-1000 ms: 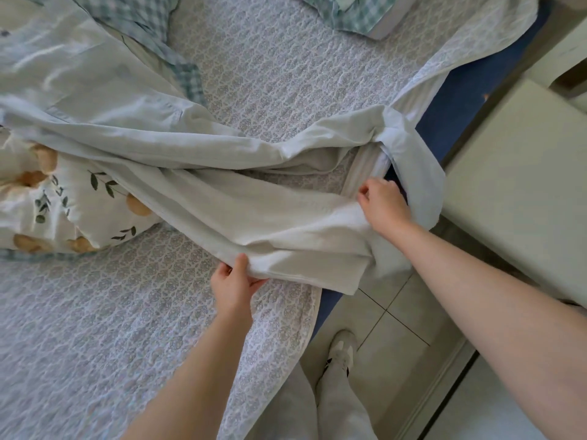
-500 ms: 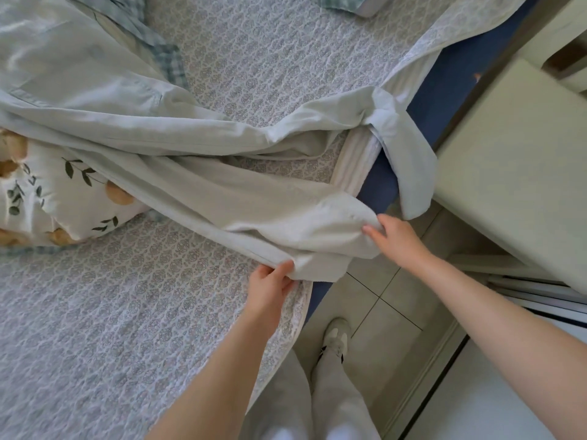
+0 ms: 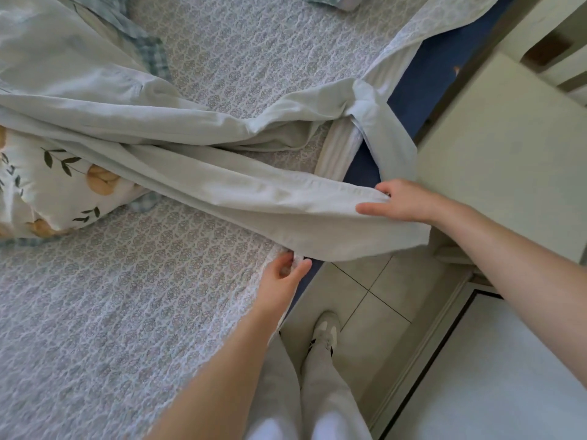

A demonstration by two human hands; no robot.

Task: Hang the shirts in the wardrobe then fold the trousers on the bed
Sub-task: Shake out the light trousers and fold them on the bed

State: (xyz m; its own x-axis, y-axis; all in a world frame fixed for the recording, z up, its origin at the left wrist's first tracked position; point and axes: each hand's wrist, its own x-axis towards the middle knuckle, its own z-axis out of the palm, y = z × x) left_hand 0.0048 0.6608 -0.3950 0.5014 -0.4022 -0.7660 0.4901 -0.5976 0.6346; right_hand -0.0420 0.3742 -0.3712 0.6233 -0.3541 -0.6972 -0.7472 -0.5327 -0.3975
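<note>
Head view looks down on the bed [image 3: 111, 312], its patterned grey-white cover filling most of the frame. Pale blue-grey trousers [image 3: 197, 182] lie spread across it from the upper left toward the near right edge; one leg stretches out past the mattress edge, the other bunches and drapes over the side further back. A cream cabinet [image 3: 508, 154] stands to the right on the tiled floor [image 3: 374, 300]. A fruit-printed pillow [image 3: 54, 192] sits at the left, partly under the trousers. The right hand [image 3: 403, 201] grips the hem end of the stretched leg, thumb on top of the cloth. The left hand [image 3: 282, 276] pinches fabric at the lower edge of the same leg, right at the bed's edge.
</note>
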